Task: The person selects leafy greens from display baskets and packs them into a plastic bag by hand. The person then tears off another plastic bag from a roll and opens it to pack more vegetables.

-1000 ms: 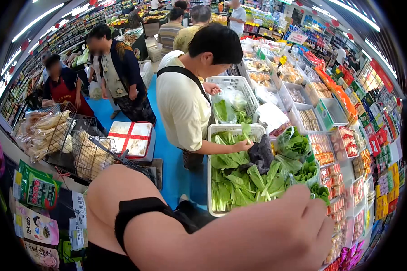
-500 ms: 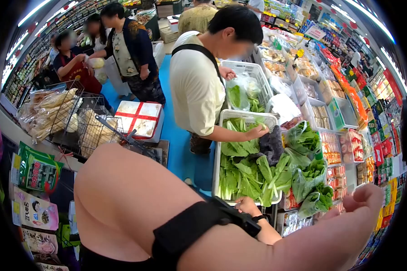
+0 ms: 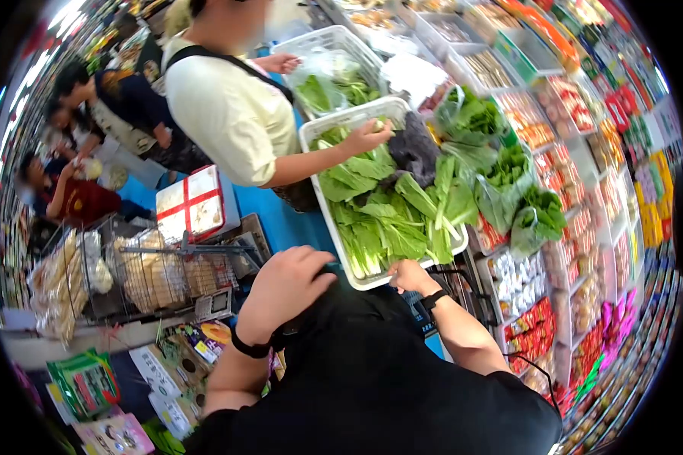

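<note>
My left hand point(image 3: 290, 287), with a black band at the wrist, is raised left of the white plastic crate point(image 3: 320, 199). Its fingers are loosely bent and apart from the thumb, and no held thing shows. At the crate's near edge, my right hand point(image 3: 413, 277) has its fingers curled against the rim; they are partly hidden. Leafy green vegetables point(image 3: 379, 227) fill the crate. A dark grey cloth point(image 3: 415, 148) lies on its far right side. Over the leaves is a co-worker's hand point(image 3: 368, 139) with a small pale thing in it.
A co-worker point(image 3: 231, 106) stands beyond the crate. Behind it is a second white crate point(image 3: 340, 42) with bagged greens. Bagged lettuces point(image 3: 501, 167) stand at the right, before shelves of packaged food. A wire basket point(image 3: 148, 277) and a red-taped foam box point(image 3: 196, 205) are at left.
A large bare arm with a black band across the view has gone. The view has tilted down and shifted; my left hand and black shirt now show. My right hand stays by the crate's near edge.
</note>
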### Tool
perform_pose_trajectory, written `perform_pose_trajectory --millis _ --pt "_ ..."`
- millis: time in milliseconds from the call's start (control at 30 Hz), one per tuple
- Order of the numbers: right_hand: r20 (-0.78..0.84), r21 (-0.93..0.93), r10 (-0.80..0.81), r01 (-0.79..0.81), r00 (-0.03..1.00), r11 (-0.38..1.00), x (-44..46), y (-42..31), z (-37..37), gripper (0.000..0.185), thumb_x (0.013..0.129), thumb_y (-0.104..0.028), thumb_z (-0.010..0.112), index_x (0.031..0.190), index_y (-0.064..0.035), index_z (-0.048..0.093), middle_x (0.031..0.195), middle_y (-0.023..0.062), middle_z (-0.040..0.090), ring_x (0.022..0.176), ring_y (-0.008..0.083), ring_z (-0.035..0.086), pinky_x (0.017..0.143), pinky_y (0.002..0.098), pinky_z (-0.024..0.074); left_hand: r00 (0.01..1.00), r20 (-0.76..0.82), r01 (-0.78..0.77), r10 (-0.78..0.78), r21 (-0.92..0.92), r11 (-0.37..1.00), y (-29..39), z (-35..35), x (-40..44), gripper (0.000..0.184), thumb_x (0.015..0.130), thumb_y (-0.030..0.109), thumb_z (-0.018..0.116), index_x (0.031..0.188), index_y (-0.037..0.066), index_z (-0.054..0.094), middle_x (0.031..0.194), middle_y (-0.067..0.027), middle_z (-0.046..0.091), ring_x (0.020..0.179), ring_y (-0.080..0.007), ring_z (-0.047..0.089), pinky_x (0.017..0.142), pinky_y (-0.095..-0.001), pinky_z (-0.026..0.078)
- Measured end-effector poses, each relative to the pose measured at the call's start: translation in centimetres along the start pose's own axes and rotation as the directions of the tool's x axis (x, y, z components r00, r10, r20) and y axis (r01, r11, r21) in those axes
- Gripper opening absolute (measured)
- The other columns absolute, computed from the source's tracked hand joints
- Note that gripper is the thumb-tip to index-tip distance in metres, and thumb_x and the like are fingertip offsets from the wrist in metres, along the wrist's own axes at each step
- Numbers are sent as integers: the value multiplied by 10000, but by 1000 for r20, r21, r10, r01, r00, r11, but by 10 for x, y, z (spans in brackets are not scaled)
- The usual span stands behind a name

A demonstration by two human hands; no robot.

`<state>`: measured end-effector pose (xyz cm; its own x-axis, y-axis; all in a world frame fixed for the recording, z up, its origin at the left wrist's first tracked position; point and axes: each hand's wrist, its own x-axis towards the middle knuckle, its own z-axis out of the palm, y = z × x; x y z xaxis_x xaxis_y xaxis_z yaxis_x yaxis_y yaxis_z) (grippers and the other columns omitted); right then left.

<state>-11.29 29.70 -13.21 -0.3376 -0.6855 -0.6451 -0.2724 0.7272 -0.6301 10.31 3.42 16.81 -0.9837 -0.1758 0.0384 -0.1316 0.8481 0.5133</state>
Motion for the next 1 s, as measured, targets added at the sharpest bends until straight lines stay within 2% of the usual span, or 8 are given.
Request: perform_pose_trajectory --millis 133,267,400,567,633,767,833,1000 --pt "-60 -9 -12 11 998 1000 -7 2 4 297 839 -139 755 1109 -21 788 727 108 787 672 201 794 762 332 629 951 133 298 -279 -148 943 -14 51 -24 308 941 215 790 1189 41 732 1038 -136 723 973 -328 717 871 -432 579" --pt "-37 18 14 -14 999 1000 0 -2 -1 312 799 -116 750 1095 -25 791 707 112 777 674 208 791 765 344 627 975 193 160 -115 -238 958 -8 46 -12 303 945 220 790 1192 51 737 1045 -134 727 987 -318 728 874 -419 590" --pt "47 28 14 -15 999 999 -2 -9 -11 339 797 -82 738 1124 -4 771 713 124 774 642 214 785 699 341 621 995 87 63 -48 -185 981 -13 50 12 259 936 223 775 1139 65 748 1010 -132 730 956 -340 717 846 -445 585" --pt "12 73 22 -23 1000 997 -6 -7 -5 321 798 -60 750 1113 -3 765 761 125 785 648 216 786 698 342 626 924 211 371 -318 -299 879 -79 157 27 271 953 231 756 1125 22 732 1030 -148 752 970 -351 733 866 -460 587" --pt "-4 51 24 -24 1000 998 -5 -6 -4 316 806 -73 750 1116 -17 768 753 119 784 655 214 786 706 347 626 857 60 513 -511 -179 839 -123 233 14 338 974 306 739 1158 22 740 1122 -181 767 1019 -401 744 896 -487 590" --pt "-58 -14 27 -28 998 1000 -9 -3 -1 328 812 -114 749 1135 -62 777 717 96 780 692 216 789 759 364 625 786 277 582 -552 -30 813 -155 292 7 402 985 393 719 1161 35 772 1144 -216 777 1076 -436 739 924 -504 589" --pt "-68 -17 18 -19 998 1000 -8 -2 -1 332 806 -128 747 1133 -80 780 697 85 776 700 222 788 784 370 622 750 396 634 -530 -202 746 -159 295 5 452 967 445 730 1121 26 799 1085 -222 790 1072 -420 747 930 -488 596" --pt "-54 -15 -13 12 998 1000 -7 2 -1 331 798 -126 738 1121 -66 780 704 100 773 698 230 786 772 368 619 787 321 608 -526 -258 751 -158 289 7 408 957 398 737 1080 16 809 1053 -207 800 1019 -376 772 918 -452 610"
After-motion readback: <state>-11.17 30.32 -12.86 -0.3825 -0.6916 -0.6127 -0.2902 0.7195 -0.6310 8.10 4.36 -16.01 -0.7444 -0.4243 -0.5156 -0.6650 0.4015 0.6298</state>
